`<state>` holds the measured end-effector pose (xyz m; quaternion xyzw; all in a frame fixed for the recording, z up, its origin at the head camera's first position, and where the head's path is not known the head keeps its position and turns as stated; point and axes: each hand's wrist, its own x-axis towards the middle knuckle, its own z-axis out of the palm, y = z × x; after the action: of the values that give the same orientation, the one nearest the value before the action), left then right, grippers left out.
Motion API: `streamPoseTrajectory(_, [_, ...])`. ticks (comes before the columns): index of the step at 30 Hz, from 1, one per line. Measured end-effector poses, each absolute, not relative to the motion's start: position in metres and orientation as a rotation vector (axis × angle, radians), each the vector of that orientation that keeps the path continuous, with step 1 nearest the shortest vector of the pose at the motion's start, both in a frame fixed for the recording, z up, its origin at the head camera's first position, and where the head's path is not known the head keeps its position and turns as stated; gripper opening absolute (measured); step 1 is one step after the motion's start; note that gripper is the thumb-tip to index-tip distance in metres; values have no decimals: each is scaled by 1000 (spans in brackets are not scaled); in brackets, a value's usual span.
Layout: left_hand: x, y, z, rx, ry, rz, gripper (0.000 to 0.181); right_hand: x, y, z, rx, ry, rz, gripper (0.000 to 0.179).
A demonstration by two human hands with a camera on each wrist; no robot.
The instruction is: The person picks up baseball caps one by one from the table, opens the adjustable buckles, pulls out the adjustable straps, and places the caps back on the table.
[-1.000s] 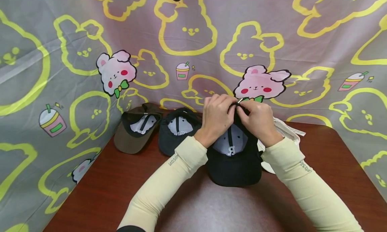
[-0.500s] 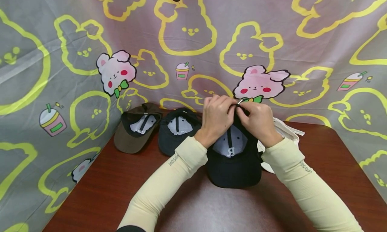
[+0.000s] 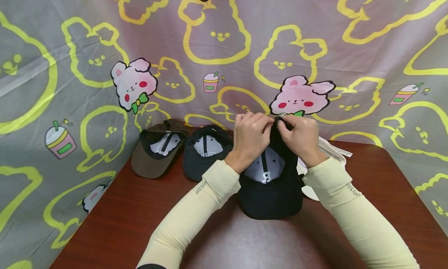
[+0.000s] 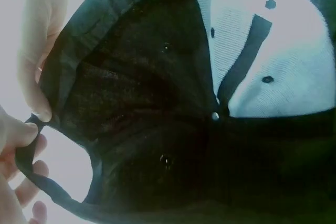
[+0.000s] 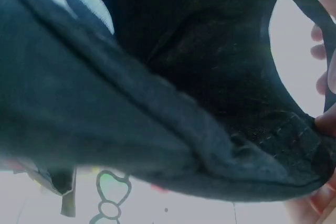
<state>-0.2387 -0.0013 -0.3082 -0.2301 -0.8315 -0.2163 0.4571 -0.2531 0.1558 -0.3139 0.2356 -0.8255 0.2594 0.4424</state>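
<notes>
A black baseball cap point(image 3: 271, 201) is held upside down with its brim toward the person, the pale inner lining and a white letter showing. At its back edge, the left hand point(image 3: 250, 140) pinches the adjustment strap point(image 4: 44, 182) between thumb and fingers. Just across from it, the right hand point(image 3: 302, 138) grips the other side of the strap by a small metal buckle point(image 3: 282, 114). The left wrist view shows the oval back opening framed by the strap. In the right wrist view the cap's dark edge point(image 5: 131, 129) covers much of the scene, with fingertips along the right border.
A brown cap point(image 3: 148, 160) and a dark navy cap point(image 3: 192, 164) lie upside down to the left on the wooden table point(image 3: 133, 218). A white cap point(image 3: 332, 152) lies behind the right hand. A patterned curtain point(image 3: 231, 39) rises along the table's back and sides.
The right hand has shifted slightly right and its thumb has dropped a little. The buckle between the hands has changed angle, and the brim has moved slightly toward the person.
</notes>
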Motion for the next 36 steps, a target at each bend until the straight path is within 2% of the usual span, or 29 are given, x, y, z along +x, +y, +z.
streamPoseTrajectory(36, [-235,4,-305,-550,-2067,-551,15,-244,154,-310,631,-2089,643,12])
